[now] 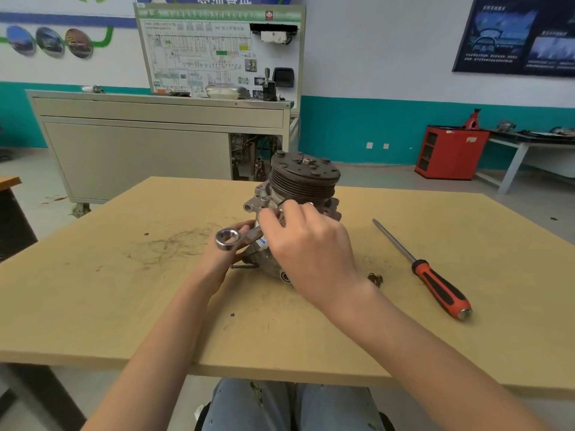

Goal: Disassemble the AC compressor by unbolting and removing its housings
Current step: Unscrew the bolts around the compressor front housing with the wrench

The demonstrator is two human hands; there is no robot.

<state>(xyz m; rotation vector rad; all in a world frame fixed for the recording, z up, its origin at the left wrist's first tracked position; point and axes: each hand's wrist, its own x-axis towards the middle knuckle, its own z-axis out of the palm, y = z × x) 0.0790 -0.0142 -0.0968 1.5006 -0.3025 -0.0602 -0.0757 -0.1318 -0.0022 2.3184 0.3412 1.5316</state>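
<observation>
Compressor (264,202) stands upright near the middle of the bench (93,290), with its grooved pulley (305,177) on top. The lower housing is mostly hidden behind the hands.

Right hand (311,244) reaches in from the near right, back of the hand up. Its fingers are curled tight against the housing just under the pulley and closed over the shank of a wrench (249,235). The wrench's ring end sticks out to the left, free of any bolt. A white and blue sticker (263,243) on the shank is too blurred to read.

Left hand (224,259) sits behind and under the ring end, against the compressor's left side. Its thumb lies along the shank. Cannot tell whether it grips the wrench, grips the housing or only rests there.

1 dark bolt (245,266) lies flat on the bench beside the left wrist. 1 small dark part (375,279) lies right of the right wrist.

Screwdriver (435,281) with a red and black handle lies well right of the compressor, tip pointing away.

The wiring board (217,51) behind shows "HV"; the rest of its print is unreadable. The text on the blue poster (513,35) at top right is blurred.
</observation>
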